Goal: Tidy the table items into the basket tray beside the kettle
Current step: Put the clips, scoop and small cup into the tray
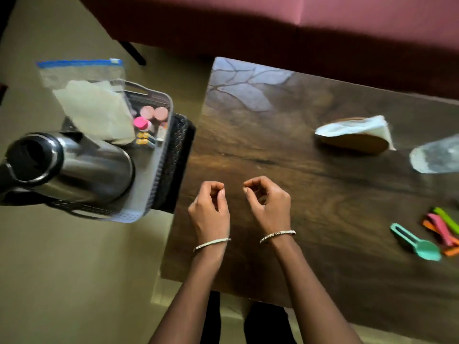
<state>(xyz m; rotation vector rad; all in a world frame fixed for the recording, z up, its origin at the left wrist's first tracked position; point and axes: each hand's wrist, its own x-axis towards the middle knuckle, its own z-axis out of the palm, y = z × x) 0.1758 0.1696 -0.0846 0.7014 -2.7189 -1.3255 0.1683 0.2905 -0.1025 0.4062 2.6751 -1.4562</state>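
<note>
A grey basket tray [162,155] stands left of the dark wooden table [310,194], next to a steel kettle [67,165]. In the tray stand a zip bag [92,103] with pale contents and several small pink-lidded jars [154,112]. On the table lie a white and tan pouch [357,135], a clear plastic bag [437,155], a teal clip [414,242] and several coloured clips [442,227]. My left hand [211,207] and my right hand [268,204] hover side by side over the table's left part, fingers loosely curled, holding nothing.
A maroon sofa [298,21] runs along the far side of the table. A black woven stand [176,160] sits under the tray's right side. Beige floor [74,269] lies to the left.
</note>
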